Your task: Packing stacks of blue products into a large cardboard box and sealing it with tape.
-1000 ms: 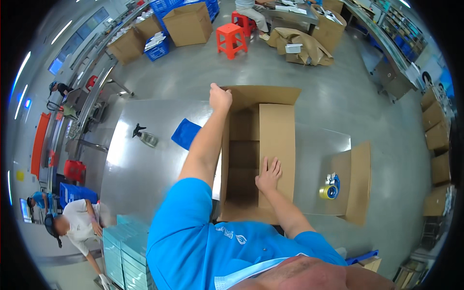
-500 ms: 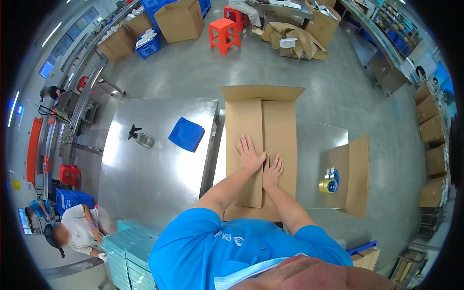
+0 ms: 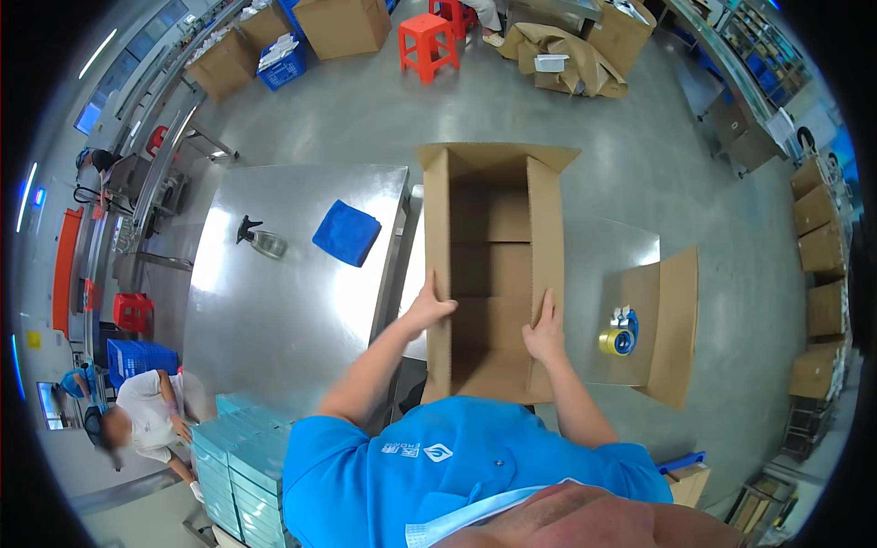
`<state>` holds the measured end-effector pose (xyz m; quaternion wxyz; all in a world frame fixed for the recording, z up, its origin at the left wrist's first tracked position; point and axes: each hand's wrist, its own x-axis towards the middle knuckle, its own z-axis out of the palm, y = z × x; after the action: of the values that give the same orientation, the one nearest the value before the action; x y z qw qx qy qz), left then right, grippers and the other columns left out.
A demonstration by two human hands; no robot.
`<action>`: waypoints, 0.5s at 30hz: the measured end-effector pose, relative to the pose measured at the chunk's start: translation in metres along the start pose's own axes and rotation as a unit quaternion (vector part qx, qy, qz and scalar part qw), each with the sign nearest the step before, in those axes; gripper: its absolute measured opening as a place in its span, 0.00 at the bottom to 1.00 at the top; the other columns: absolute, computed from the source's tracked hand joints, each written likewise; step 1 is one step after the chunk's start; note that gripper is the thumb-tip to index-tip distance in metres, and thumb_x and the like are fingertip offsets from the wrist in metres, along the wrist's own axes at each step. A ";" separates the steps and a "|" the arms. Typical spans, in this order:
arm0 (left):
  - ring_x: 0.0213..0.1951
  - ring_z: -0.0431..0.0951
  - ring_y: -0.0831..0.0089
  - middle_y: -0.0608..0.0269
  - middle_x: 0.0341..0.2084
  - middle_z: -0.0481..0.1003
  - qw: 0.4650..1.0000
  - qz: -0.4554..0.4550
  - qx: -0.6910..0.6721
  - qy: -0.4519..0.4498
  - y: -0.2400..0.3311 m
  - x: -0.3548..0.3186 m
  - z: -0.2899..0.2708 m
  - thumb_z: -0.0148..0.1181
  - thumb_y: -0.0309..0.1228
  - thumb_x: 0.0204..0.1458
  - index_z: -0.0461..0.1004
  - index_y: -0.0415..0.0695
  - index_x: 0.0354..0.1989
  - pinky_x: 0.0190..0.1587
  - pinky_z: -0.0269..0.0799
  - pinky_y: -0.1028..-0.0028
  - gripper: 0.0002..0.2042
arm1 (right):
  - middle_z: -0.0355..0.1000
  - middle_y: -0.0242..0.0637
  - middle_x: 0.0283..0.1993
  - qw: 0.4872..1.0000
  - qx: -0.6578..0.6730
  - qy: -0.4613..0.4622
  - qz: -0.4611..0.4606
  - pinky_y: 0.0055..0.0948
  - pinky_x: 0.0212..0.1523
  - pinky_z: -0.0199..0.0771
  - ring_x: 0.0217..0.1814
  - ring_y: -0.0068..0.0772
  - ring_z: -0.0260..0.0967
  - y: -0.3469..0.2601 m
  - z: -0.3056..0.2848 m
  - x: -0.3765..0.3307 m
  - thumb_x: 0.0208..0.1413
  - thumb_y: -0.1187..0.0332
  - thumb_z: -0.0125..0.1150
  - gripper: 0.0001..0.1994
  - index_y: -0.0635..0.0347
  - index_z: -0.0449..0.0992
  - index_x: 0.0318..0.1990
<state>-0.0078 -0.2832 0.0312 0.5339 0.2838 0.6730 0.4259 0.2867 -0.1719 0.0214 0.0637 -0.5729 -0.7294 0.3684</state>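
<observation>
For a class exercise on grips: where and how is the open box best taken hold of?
Probably take the box by its long flaps, the left hand coming from the left and the right hand from the right. These thin, parallel flaps flank the opening, so each hand can clasp one from outside, and a hold on opposite sides should keep the long box balanced.

The blue shirt point(image 3: 457, 470) partly hides the carton point(image 3: 493, 274).
</observation>
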 end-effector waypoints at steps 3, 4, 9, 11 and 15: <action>0.60 0.74 0.65 0.52 0.69 0.65 0.991 -0.050 -0.115 -0.053 0.001 -0.017 -0.049 0.66 0.33 0.52 0.45 0.53 0.82 0.58 0.75 0.65 0.48 | 0.49 0.69 0.80 0.998 0.004 -0.058 0.019 0.52 0.77 0.58 0.80 0.70 0.53 0.002 -0.025 0.006 0.55 0.70 0.63 0.55 0.46 0.30 0.84; 0.55 0.75 0.71 0.58 0.64 0.70 0.984 -0.050 -0.159 -0.068 0.005 -0.023 -0.059 0.65 0.31 0.52 0.51 0.53 0.80 0.57 0.75 0.68 0.45 | 0.53 0.65 0.79 0.996 0.035 -0.080 0.022 0.50 0.77 0.60 0.79 0.65 0.57 0.008 -0.032 0.008 0.55 0.70 0.62 0.54 0.47 0.31 0.84; 0.63 0.74 0.66 0.61 0.65 0.70 0.971 -0.010 -0.221 -0.091 -0.003 -0.029 -0.084 0.70 0.39 0.48 0.57 0.47 0.77 0.64 0.73 0.66 0.45 | 0.62 0.50 0.77 0.954 0.275 -0.121 -0.010 0.44 0.73 0.68 0.77 0.53 0.64 0.070 -0.084 0.013 0.51 0.77 0.57 0.49 0.52 0.44 0.83; 0.61 0.75 0.66 0.61 0.62 0.71 0.964 -0.019 -0.245 -0.102 -0.015 -0.025 -0.095 0.70 0.39 0.47 0.58 0.48 0.76 0.61 0.75 0.65 0.45 | 0.62 0.48 0.77 0.896 0.414 -0.159 0.037 0.43 0.73 0.69 0.77 0.50 0.63 0.095 -0.109 0.017 0.49 0.81 0.55 0.48 0.55 0.48 0.82; 0.59 0.77 0.62 0.57 0.59 0.74 0.954 -0.017 -0.282 -0.102 -0.037 -0.020 -0.116 0.70 0.38 0.45 0.62 0.43 0.72 0.61 0.77 0.60 0.42 | 0.67 0.46 0.73 0.799 0.547 -0.231 0.093 0.42 0.69 0.74 0.73 0.47 0.69 0.149 -0.140 0.040 0.45 0.83 0.55 0.45 0.59 0.56 0.78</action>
<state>-0.1116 -0.3490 0.0158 0.6650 0.1524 0.4725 0.5579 0.4633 -0.0610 0.0184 0.1614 -0.4055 -0.3426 0.8319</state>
